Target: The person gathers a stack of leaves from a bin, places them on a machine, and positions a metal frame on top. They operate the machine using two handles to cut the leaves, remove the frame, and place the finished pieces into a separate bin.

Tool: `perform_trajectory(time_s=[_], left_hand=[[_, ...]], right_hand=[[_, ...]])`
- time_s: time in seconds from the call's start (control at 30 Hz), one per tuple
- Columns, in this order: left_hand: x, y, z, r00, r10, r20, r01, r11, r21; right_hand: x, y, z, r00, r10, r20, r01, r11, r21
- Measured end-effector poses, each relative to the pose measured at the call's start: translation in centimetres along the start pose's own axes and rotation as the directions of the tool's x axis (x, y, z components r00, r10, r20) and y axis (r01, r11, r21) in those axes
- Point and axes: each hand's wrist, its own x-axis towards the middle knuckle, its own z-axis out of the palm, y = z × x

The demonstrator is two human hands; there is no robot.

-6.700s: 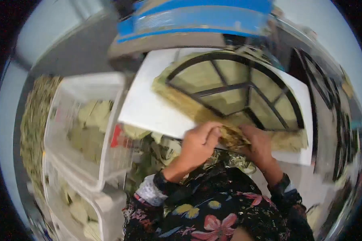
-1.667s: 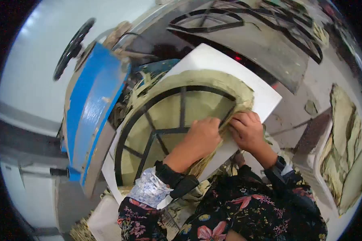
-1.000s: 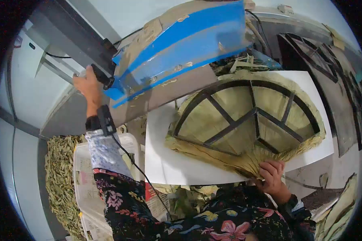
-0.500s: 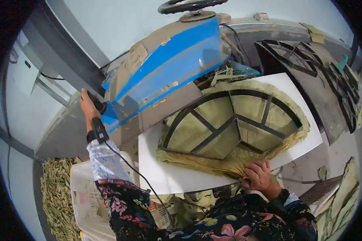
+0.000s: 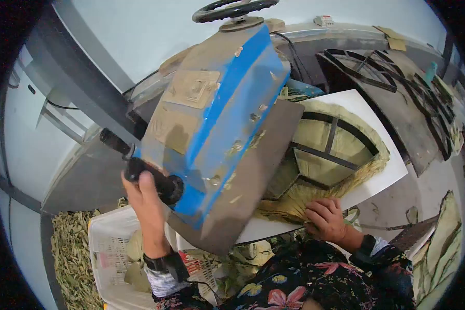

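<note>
Left hand (image 5: pixel 144 194) is closed around the black handle (image 5: pixel 152 178) at the near-left end of the blue press head (image 5: pixel 217 119), which hangs tilted over the left part of the white board (image 5: pixel 369 150). Its grey underside plate (image 5: pixel 248 175) covers about half of the fan-shaped black frame (image 5: pixel 336 147) lying on a layer of pale green-yellow leaves (image 5: pixel 369 165). Right hand (image 5: pixel 323 219) lies at the near edge of the board, fingers curled down onto the gathered leaf stems (image 5: pixel 289 204); whether it pinches them or only presses, I cannot tell. Near left: white plastic crate (image 5: pixel 108 253) with a few flat leaves inside. Left of it, a heap of loose dried leaves (image 5: pixel 70 263). Near right: another stack of flat leaves (image 5: pixel 444 258). Far right: spare black frames (image 5: pixel 392 72) on a grey surface.
</note>
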Motion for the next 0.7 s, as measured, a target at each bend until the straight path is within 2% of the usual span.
perform_trajectory(time_s=[0.03,0.07,0.1,0.13,0.17,0.2,0.23,0.27,0.33,0.37,0.4,0.43,0.47,0.53,0.57,0.63,0.7], left_hand=[[-1.1,0.5,0.4,1.000,0.005,0.001,-0.005,1.000,-0.002],[-1.8,1.3,0.2,0.987,0.034,0.157,-0.018,0.995,-0.097],[-2.2,1.8,0.0,0.948,0.078,0.307,-0.018,0.981,-0.194],[-2.0,1.8,-0.5,0.944,0.143,0.296,-0.113,0.987,-0.118],[-1.0,1.6,-0.5,0.942,0.152,0.298,-0.119,0.985,-0.127],[0.1,1.3,-0.3,0.954,0.288,0.087,-0.290,0.957,0.008],[1.3,0.8,-0.6,0.897,0.430,-0.103,-0.409,0.896,0.175],[2.4,0.3,-0.8,0.899,0.429,-0.094,-0.410,0.896,0.170],[4.6,-0.4,-1.4,0.908,0.299,-0.294,-0.209,0.930,0.301],[5.3,-0.6,-1.7,0.907,0.304,-0.291,-0.217,0.930,0.296],[5.7,-0.7,-1.6,0.972,0.020,-0.232,-0.042,0.995,-0.090],[6.0,-0.7,-1.6,0.971,-0.229,-0.065,0.178,0.881,-0.439],[6.0,-1.0,-1.5,0.973,-0.222,-0.059,0.174,0.881,-0.440],[5.5,-1.5,-1.9,0.986,-0.141,0.089,0.167,0.846,-0.507],[5.3,-1.2,-1.9,0.986,-0.138,0.095,0.168,0.844,-0.509],[4.6,-0.4,-1.4,0.954,-0.272,0.126,0.288,0.720,-0.631],[4.5,-0.4,-1.2,0.951,-0.283,0.121,0.292,0.705,-0.646]], right_hand=[[-0.3,0.3,-0.1,1.000,-0.004,-0.002,0.004,1.000,0.017],[-0.3,0.6,-0.7,1.000,-0.001,-0.007,0.001,1.000,0.011],[-0.1,1.0,-1.6,1.000,-0.016,0.024,0.012,0.990,0.141],[0.1,1.5,-2.5,0.998,-0.034,0.051,0.019,0.963,0.267],[0.6,2.0,-3.5,0.999,-0.029,0.046,0.017,0.966,0.258],[1.2,2.5,-4.7,0.998,-0.008,-0.065,0.024,0.967,0.254],[2.0,2.7,-6.3,0.986,0.015,-0.168,0.028,0.968,0.251],[3.9,2.3,-7.9,0.980,0.070,-0.185,-0.009,0.950,0.313],[9.5,0.2,-10.0,0.968,0.141,-0.206,-0.032,0.888,0.458],[12.0,-1.1,-10.1,0.965,0.155,-0.211,-0.018,0.842,0.539],[13.6,-2.1,-9.6,0.968,0.174,-0.182,-0.004,0.736,0.677],[15.1,-3.0,-9.2,0.971,0.186,-0.152,0.008,0.607,0.794],[16.6,-3.6,-9.5,0.969,0.191,-0.159,0.010,0.610,0.793],[19.1,-4.6,-10.9,0.970,0.081,0.227,-0.239,0.194,0.951],[19.4,-4.8,-10.9,0.970,0.088,0.225,-0.238,0.196,0.951],[19.6,-4.8,-10.7,0.944,0.102,0.315,-0.322,0.058,0.945],[19.6,-5.0,-10.4,0.946,0.129,0.298,-0.304,0.028,0.952]])
